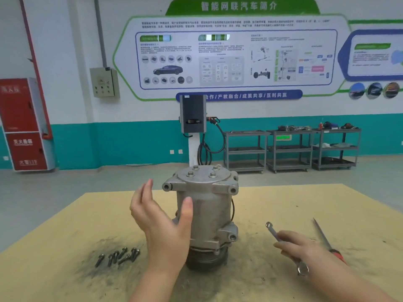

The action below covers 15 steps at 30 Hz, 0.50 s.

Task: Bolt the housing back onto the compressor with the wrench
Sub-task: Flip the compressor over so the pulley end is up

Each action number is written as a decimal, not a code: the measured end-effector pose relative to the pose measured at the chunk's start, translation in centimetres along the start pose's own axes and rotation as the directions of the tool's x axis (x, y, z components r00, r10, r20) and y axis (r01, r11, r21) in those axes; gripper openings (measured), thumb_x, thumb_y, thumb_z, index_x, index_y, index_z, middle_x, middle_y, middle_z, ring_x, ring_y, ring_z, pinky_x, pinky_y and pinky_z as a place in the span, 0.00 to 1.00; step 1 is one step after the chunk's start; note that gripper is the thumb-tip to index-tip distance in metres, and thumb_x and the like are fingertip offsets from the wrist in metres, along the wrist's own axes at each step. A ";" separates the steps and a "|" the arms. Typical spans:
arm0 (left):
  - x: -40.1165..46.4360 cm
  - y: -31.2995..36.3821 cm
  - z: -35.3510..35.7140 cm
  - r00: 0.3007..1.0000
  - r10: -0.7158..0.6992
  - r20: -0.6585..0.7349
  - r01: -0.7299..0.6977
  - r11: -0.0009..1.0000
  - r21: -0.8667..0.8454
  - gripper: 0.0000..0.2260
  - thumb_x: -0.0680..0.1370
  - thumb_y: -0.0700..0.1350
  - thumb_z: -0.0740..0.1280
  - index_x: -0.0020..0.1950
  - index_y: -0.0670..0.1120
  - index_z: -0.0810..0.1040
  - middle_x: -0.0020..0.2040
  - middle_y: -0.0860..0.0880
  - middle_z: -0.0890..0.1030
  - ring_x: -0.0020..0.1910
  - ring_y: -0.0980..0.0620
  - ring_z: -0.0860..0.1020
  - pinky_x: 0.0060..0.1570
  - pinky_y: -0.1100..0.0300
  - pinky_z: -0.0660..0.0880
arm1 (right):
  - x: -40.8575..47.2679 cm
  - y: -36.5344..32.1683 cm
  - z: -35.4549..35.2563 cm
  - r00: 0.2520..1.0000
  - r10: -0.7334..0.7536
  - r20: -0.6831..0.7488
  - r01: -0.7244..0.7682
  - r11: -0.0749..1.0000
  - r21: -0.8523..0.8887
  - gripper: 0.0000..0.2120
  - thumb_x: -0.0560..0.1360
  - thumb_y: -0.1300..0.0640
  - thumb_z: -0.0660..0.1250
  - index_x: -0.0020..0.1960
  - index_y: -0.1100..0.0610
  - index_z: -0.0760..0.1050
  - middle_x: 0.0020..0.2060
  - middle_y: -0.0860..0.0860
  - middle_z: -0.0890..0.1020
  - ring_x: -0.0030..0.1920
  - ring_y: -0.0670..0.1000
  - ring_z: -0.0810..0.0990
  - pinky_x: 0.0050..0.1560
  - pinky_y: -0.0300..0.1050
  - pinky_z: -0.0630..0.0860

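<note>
Wall banner (239, 95) reads "产教融合/成果共享/互利共赢" behind compressor (205, 205).

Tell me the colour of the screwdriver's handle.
Red, on the screwdriver lying beyond the right hand; head view.

Bright, even indoor light, shadows faint and soft, no harsh glare, wide-angle bending at the edges, far wall text soft, slight overall blur

Yellow counter (65, 219) with dark smudges; a red-handled screwdriver (327, 240) lies at its right. Behind: charging post (193, 114) with cable, three grey carts (290, 149), red fire cabinet (24, 125), electrical box (104, 82), wall poster (235, 55).
</note>
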<state>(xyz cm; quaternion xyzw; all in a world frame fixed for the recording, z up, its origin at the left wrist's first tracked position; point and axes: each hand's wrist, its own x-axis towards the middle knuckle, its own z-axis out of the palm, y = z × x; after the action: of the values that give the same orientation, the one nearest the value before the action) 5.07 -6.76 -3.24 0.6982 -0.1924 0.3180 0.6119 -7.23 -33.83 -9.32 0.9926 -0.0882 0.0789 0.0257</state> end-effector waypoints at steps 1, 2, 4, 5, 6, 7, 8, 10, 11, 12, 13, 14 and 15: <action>1.2 1.1 0.0 0.997 0.074 0.021 -0.075 0.996 0.051 0.33 0.74 0.64 0.61 0.73 0.46 0.66 0.71 0.49 0.61 0.72 0.53 0.58 0.70 0.56 0.58 | 0.0 0.4 0.2 1.000 0.003 0.031 -0.003 1.000 0.004 0.29 0.77 0.62 0.56 0.70 0.33 0.61 0.72 0.32 0.57 0.62 0.24 0.64 0.74 0.53 0.57; 2.5 2.4 0.0 0.987 0.143 0.074 -0.151 0.982 0.117 0.25 0.76 0.59 0.63 0.68 0.47 0.72 0.68 0.49 0.66 0.70 0.52 0.61 0.68 0.56 0.60 | -0.1 0.6 0.3 1.000 0.018 0.025 -0.019 0.999 0.026 0.32 0.75 0.63 0.56 0.71 0.33 0.60 0.72 0.31 0.56 0.62 0.26 0.65 0.69 0.46 0.65; 5.2 5.1 0.5 0.951 0.197 0.238 -0.252 0.940 0.229 0.14 0.79 0.53 0.63 0.60 0.48 0.78 0.61 0.50 0.75 0.67 0.50 0.67 0.65 0.53 0.64 | -0.2 0.6 0.0 0.998 0.056 0.023 -0.057 0.997 0.044 0.34 0.72 0.66 0.58 0.70 0.36 0.64 0.71 0.31 0.59 0.62 0.31 0.69 0.49 0.28 0.69; 6.5 6.4 1.2 0.927 0.171 0.335 -0.278 0.911 0.306 0.14 0.80 0.54 0.63 0.60 0.49 0.78 0.61 0.51 0.77 0.66 0.48 0.68 0.64 0.51 0.65 | -0.1 0.7 0.1 0.997 0.063 0.043 -0.065 0.997 0.046 0.33 0.73 0.66 0.58 0.70 0.37 0.66 0.71 0.32 0.61 0.63 0.34 0.70 0.42 0.22 0.65; 7.7 7.4 2.0 0.895 0.102 0.435 -0.297 0.864 0.408 0.16 0.80 0.57 0.62 0.63 0.50 0.77 0.62 0.50 0.77 0.67 0.46 0.68 0.64 0.49 0.65 | 0.0 0.7 0.1 0.997 0.067 0.050 -0.069 0.997 0.045 0.31 0.74 0.67 0.56 0.70 0.39 0.67 0.71 0.34 0.62 0.65 0.35 0.69 0.40 0.19 0.63; 8.7 8.1 2.8 0.851 -0.006 0.525 -0.308 0.803 0.510 0.20 0.79 0.61 0.61 0.66 0.51 0.75 0.66 0.49 0.76 0.68 0.44 0.67 0.64 0.48 0.65 | 0.0 0.4 -0.3 0.991 0.112 0.073 -0.116 0.992 0.049 0.31 0.75 0.68 0.54 0.70 0.41 0.69 0.72 0.36 0.62 0.66 0.37 0.69 0.42 0.18 0.62; 9.5 8.6 3.6 0.790 -0.135 0.598 -0.316 0.746 0.586 0.26 0.78 0.65 0.60 0.71 0.52 0.71 0.70 0.47 0.73 0.71 0.42 0.66 0.66 0.46 0.65 | -0.1 -0.1 -0.8 0.984 0.172 0.054 -0.176 0.982 0.074 0.30 0.76 0.69 0.53 0.69 0.44 0.70 0.72 0.38 0.64 0.67 0.39 0.70 0.45 0.19 0.64; 10.5 8.9 4.9 0.622 -0.361 0.695 -0.357 0.659 0.662 0.36 0.76 0.71 0.57 0.78 0.51 0.62 0.77 0.46 0.64 0.75 0.41 0.62 0.71 0.45 0.62 | -0.2 -1.3 -1.6 0.943 0.325 -0.074 -0.286 0.903 0.322 0.22 0.78 0.68 0.56 0.64 0.51 0.77 0.66 0.43 0.75 0.61 0.42 0.76 0.54 0.29 0.70; 11.0 8.9 5.5 0.539 -0.444 0.716 -0.387 0.624 0.679 0.39 0.75 0.74 0.55 0.79 0.51 0.60 0.79 0.46 0.62 0.77 0.41 0.61 0.72 0.46 0.61 | -0.4 -2.5 -2.0 0.895 0.436 -0.091 -0.312 0.759 0.571 0.16 0.78 0.65 0.59 0.59 0.55 0.80 0.56 0.45 0.83 0.55 0.43 0.81 0.54 0.37 0.74; 11.4 8.9 6.0 0.477 -0.512 0.715 -0.403 0.595 0.695 0.41 0.74 0.75 0.53 0.80 0.51 0.59 0.80 0.47 0.60 0.77 0.42 0.61 0.72 0.47 0.61 | -0.6 -4.4 -2.6 0.841 0.539 0.035 -0.326 0.455 0.829 0.10 0.78 0.62 0.63 0.54 0.60 0.82 0.46 0.48 0.86 0.47 0.47 0.85 0.51 0.45 0.78; 11.7 8.9 6.3 0.437 -0.562 0.702 -0.412 0.569 0.711 0.43 0.73 0.77 0.52 0.80 0.52 0.59 0.80 0.48 0.60 0.77 0.43 0.61 0.71 0.47 0.61 | -0.6 -6.4 -3.1 0.809 0.502 0.305 -0.363 0.020 0.932 0.11 0.78 0.58 0.65 0.52 0.66 0.80 0.41 0.55 0.86 0.42 0.54 0.86 0.47 0.52 0.81; 12.1 8.9 6.5 0.406 -0.602 0.687 -0.416 0.548 0.726 0.45 0.71 0.78 0.52 0.80 0.52 0.59 0.80 0.48 0.60 0.77 0.43 0.62 0.71 0.47 0.61 | -0.2 -8.5 -3.5 0.780 0.276 0.562 -0.438 -0.400 0.805 0.20 0.79 0.52 0.65 0.53 0.72 0.77 0.42 0.64 0.85 0.41 0.63 0.85 0.42 0.58 0.82; 12.3 9.0 6.6 0.395 -0.618 0.680 -0.419 0.537 0.732 0.45 0.70 0.79 0.52 0.80 0.52 0.59 0.79 0.48 0.61 0.77 0.43 0.62 0.70 0.47 0.62 | 0.2 -10.3 -3.8 0.724 -0.033 0.689 -0.536 -0.656 0.532 0.30 0.79 0.46 0.63 0.55 0.78 0.72 0.48 0.73 0.80 0.43 0.71 0.83 0.43 0.63 0.81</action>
<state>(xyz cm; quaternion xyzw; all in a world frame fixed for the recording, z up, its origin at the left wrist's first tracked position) 9.42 -13.35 11.43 0.9576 -0.2640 -0.1152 0.0062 -5.76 -23.53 -5.96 0.3822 -0.2998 -0.0533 -0.8725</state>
